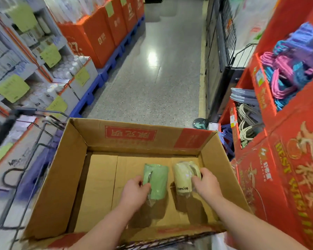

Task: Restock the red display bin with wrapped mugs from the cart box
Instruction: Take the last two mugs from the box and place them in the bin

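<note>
Our left grip (134, 191) curls round the green mug (158, 177) in the box (70, 177). At its three o'clock, our right grip (208, 184) clasps the cream mug (182, 175).

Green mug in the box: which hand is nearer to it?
Left. The left hand grips the green mug at its left side; the right hand is to its right, holding the cream mug.

Green mug (158, 175) & cream mug (182, 175), both plastic-wrapped, side by side in open cardboard box (70, 168).

In box (70, 159): green mug (158, 177), cream mug (182, 177)
</note>
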